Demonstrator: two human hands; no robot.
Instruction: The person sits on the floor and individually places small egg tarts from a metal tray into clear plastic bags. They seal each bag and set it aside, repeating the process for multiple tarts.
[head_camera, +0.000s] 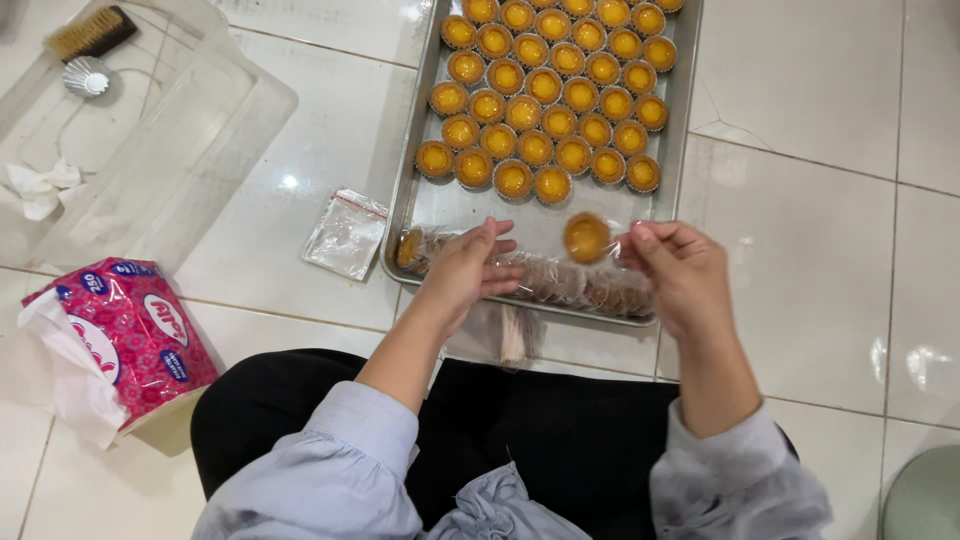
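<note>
White floor tiles (800, 200) carry a metal tray (425, 205) of small yellow tarts (545, 85). Just above its near edge, the right hand (680, 275) pinches a clear wrapper holding one tart (586, 237). The left hand (470, 268) grasps the wrapper's other end.

A soft pink-and-blue tissue pack (125, 335) lies well left of the metal tray (410, 190); a small clear plastic bag (346, 233) lies just beside the tray's left rim.
</note>
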